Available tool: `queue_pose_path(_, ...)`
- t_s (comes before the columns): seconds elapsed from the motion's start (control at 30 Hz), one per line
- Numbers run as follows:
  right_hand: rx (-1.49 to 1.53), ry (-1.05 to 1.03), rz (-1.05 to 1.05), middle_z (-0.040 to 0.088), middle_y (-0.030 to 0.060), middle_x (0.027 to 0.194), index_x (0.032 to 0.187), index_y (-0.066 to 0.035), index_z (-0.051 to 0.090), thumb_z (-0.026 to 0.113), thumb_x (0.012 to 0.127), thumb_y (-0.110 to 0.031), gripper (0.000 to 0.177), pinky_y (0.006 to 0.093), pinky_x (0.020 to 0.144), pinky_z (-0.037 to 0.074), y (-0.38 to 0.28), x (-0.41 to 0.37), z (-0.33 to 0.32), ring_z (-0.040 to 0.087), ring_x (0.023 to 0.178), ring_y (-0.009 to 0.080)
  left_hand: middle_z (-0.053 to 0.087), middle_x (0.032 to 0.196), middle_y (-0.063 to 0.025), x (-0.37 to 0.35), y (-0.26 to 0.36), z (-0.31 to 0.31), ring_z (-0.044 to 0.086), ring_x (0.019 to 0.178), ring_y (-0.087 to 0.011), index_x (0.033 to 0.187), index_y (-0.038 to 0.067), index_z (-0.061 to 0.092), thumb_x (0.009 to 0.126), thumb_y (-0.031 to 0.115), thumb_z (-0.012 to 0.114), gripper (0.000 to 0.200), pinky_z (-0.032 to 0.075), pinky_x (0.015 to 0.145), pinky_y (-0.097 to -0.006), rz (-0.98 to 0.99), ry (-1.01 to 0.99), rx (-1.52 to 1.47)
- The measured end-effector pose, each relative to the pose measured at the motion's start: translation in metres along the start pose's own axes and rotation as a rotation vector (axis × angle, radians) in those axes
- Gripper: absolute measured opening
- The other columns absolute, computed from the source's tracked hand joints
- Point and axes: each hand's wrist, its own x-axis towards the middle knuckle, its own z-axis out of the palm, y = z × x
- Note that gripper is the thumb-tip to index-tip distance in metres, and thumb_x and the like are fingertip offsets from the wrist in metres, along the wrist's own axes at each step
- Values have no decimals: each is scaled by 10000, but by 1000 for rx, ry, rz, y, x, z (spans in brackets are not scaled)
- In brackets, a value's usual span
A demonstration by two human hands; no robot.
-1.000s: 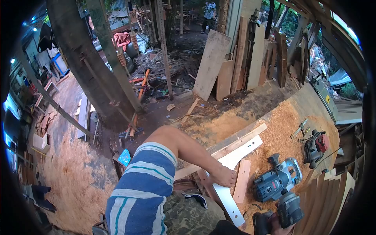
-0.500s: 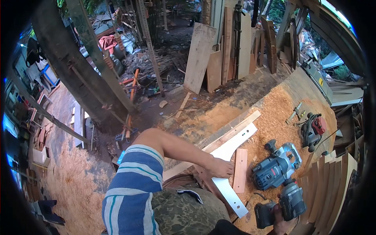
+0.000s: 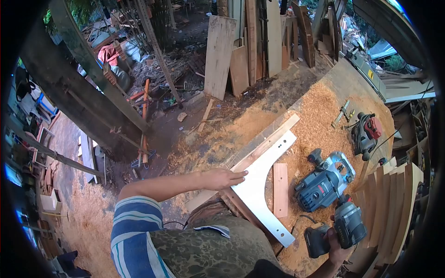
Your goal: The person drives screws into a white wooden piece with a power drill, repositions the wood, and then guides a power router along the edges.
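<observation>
My left hand (image 3: 222, 179) lies with its fingers stretched out over the left edge of a white curved template (image 3: 256, 178). This template has small holes at both ends and lies along a wooden strip (image 3: 266, 142). In my right hand (image 3: 338, 250) is a cordless drill (image 3: 350, 224), gripped by its handle, with a black battery at its base; its tip is partly hidden by the router. Inside the template's curve sits a small wooden block (image 3: 280, 190) with holes. A blue-grey router (image 3: 320, 187) rests on its side just beyond the drill.
Wood shavings (image 3: 317, 111) cover much of the worktable. A red and grey power tool (image 3: 366, 133) and a metal clamp-like tool (image 3: 341, 114) lie at the far right. Curved wooden pieces (image 3: 394, 201) stand stacked on the right. Boards (image 3: 219, 58) lean upright at the back.
My left hand has moved left from the template's middle to its left edge, and its fingers have straightened. The drill stays in my right hand. The view has shifted slightly.
</observation>
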Motion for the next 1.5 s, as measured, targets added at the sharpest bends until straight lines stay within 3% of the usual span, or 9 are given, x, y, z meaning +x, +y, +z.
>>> queue_pose_path(0.13, 26, -9, -36, 697, 190, 1137, 1267, 42, 569, 742, 805, -11, 496, 301, 600, 550, -7, 8, 13, 653, 704, 159, 367, 1590, -196, -4, 1, -1, 619, 1217, -373, 1452, 4, 445, 872, 17, 563, 592, 573, 952, -418, -31, -44, -30)
queue_pose_path(0.3, 40, -46, -63, 700, 183, 1129, 1241, 28, 571, 753, 799, -4, 479, 302, 600, 553, -12, 15, 23, 649, 706, 153, 400, 1558, -223, 23, 12, -23, 338, 1470, -388, 1429, -52, 445, 878, 52, 560, 573, 343, 1184, -522, 204, 59, 226)
queue_pose_path(0.43, 67, -121, -132, 692, 139, 1031, 1212, 24, 573, 743, 781, 1, 463, 312, 595, 549, -6, 22, 27, 652, 705, 161, 387, 1561, -233, 73, 17, 0, 339, 1460, -406, 1425, -58, 440, 831, 160, 656, 669, 297, 1184, -587, 389, -67, 286)
queue_pose_path(0.53, 23, -171, -187, 676, 114, 956, 1191, 26, 576, 732, 768, 5, 451, 315, 601, 549, 11, 20, 16, 656, 707, 169, 510, 1375, -230, 100, 30, 0, 406, 1402, -395, 1384, -49, 470, 628, 316, 801, 903, 292, 1152, -642, 523, -258, 341)
queue_pose_path(0.7, -74, -123, -256, 674, 113, 926, 1168, 33, 578, 722, 743, 32, 449, 318, 610, 557, 14, 8, 12, 661, 711, 173, 539, 1186, -190, 107, 25, 13, 461, 1313, -397, 1304, -47, 508, 671, 258, 763, 747, 293, 1145, -665, 579, -243, 308)
queue_pose_path(0.93, 60, 30, -126, 679, 112, 935, 1191, 38, 576, 742, 748, 32, 473, 328, 613, 557, 12, -5, 20, 664, 730, 178, 524, 1169, -185, 107, 33, -5, 468, 1277, -404, 1273, -53, 538, 693, 217, 728, 667, 283, 1149, -688, 532, -297, 326)
queue_pose_path(1.0, 51, -60, -10, 681, 104, 1097, 1234, 15, 579, 817, 725, 48, 563, 337, 843, 556, 16, -6, 10, 680, 966, 187, 520, 1173, -179, 105, 22, 31, 469, 1267, -400, 1261, -51, 546, 710, 227, 727, 643, 277, 1147, -698, 571, -105, 319)
queue_pose_path(1.43, -28, -125, -5, 676, 77, 1121, 1238, 12, 583, 810, 701, 65, 586, 342, 879, 535, -9, 14, 27, 667, 1013, 167, 508, 1263, -203, 105, 23, -17, 452, 1306, -388, 1379, 2, 495, 695, 346, 843, 841, 265, 1203, -577, 436, -334, -41)
queue_pose_path(1.5, -109, -160, -59, 658, 86, 1137, 1249, 16, 554, 815, 693, 57, 616, 357, 914, 524, -25, 24, 30, 655, 1048, 185, 494, 1314, -223, 108, 12, 0, 456, 1309, -390, 1402, -3, 475, 735, 366, 827, 840, 320, 1175, -517, 185, 142, -304)
